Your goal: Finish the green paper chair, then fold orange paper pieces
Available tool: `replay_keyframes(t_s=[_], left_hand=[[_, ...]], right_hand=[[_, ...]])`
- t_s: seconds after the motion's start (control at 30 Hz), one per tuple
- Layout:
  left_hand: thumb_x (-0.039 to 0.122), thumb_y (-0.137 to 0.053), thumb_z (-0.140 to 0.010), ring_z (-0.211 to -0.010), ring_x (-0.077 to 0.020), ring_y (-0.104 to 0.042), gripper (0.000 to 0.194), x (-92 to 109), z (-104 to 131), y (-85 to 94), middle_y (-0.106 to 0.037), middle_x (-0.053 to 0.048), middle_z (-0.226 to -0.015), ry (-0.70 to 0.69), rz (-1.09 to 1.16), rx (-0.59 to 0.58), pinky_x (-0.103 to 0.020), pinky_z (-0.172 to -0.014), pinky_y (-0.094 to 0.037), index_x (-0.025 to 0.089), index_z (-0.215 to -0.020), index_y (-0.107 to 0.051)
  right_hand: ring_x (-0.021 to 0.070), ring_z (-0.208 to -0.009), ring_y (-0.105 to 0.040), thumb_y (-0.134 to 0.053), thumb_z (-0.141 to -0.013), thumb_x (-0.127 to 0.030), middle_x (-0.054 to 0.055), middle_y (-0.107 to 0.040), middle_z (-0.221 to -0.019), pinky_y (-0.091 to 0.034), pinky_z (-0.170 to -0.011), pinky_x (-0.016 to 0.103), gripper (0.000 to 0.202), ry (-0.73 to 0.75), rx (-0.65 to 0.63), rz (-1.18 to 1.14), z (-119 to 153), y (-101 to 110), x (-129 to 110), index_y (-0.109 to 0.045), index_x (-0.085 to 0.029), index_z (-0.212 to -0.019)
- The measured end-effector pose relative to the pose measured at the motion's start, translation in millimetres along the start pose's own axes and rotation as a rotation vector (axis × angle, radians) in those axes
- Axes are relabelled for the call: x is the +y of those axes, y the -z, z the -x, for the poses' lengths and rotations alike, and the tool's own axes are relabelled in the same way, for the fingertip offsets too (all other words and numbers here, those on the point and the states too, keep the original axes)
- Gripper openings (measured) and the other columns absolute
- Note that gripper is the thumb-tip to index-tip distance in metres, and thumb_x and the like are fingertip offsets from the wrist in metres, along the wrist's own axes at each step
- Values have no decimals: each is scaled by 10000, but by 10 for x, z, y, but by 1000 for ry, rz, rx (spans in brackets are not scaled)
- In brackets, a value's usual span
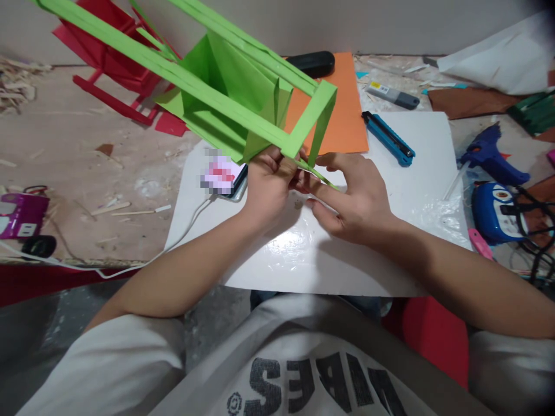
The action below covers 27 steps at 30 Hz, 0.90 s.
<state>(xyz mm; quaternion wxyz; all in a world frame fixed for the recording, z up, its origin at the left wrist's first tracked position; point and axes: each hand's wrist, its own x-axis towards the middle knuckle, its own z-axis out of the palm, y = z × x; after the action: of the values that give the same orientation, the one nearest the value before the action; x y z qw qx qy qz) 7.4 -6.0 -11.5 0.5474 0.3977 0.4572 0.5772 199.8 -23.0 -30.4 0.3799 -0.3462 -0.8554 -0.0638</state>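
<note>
White bd lies on a pale wood tabletop, glossy w/ glare nr its middle. Green paper model is held up over the far-L part of white bd & beyond; can't tell if any of it touches down. L hand grips its lower edge nr the corner, fingers closed. R hand half-curled, fingertips at a thin green strip by that corner, thumb apart; can't tell if it's gripping.

On white bd: phone at L edge w/ white cable, blue cutter at far R. Orange sheet overlaps its far edge. Beyond that edge: grey cutter, then plain wall. Far L of white bd: red paper model, wood shavings. L: purple item. R: blue glue gun, blue-&-white device, black cables. Below the near edge: grey floor, red seat.
</note>
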Motion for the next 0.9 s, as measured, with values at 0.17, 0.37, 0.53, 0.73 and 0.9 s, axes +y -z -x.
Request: replay_keyframes(t_s=[0.17, 0.37, 0.53, 0.73, 0.9], left_hand=[[554, -942, -1040, -621, -153, -751, 367, 0, -6, 16, -780, 20, -770, 8, -20, -27, -260, -548, -592, 270, -938, -733], [615, -979, -991, -624, -144, -750, 398, 1, -14, 26, -824, 5, -841, -3, -43, -37, -251, -525, -566, 276, -961, -773], [550, -965, -1029, -667, -151, -772, 377, 9, -16, 7, -786, 6, -831, -7, -26, -22, -274, -592, -598, 261, -926, -746], [536, -945, -1052, -602, -131, -718, 380, 37, -4, -18, -779, 18, -801, 0, -12, -18, -283, -586, -609, 260, -907, -727], [564, -940, -1058, -634, -144, -740, 414, 37, -1, -4, -749, 22, -757, 25, -25, -29, -283, -608, -601, 258, -909, -703]], right_hand=[[378, -1241, -754, -738, -1062, -348, 132, -798, -1484, -584, -1039, 557, 338, -65, 6, -59, 0, 4, -10, -826, -301, -1385], [319, -1078, -784, -752, -1059, -300, 105, -857, -1434, -559, -926, 507, 308, 41, 124, 52, -24, 25, 38, -807, -320, -1361], [290, -1047, -807, -694, -1077, -261, 76, -885, -1361, -554, -894, 499, 243, 82, 149, 120, -47, 40, 41, -819, -300, -1282], [238, -906, -805, -699, -1086, -237, 73, -908, -1239, -540, -861, 468, 202, 147, 197, 121, -103, 84, 51, -786, -240, -1269], [264, -962, -810, -696, -1084, -277, 79, -896, -1216, -531, -883, 468, 236, 101, 149, 64, -72, 66, 91, -793, -236, -1296]])
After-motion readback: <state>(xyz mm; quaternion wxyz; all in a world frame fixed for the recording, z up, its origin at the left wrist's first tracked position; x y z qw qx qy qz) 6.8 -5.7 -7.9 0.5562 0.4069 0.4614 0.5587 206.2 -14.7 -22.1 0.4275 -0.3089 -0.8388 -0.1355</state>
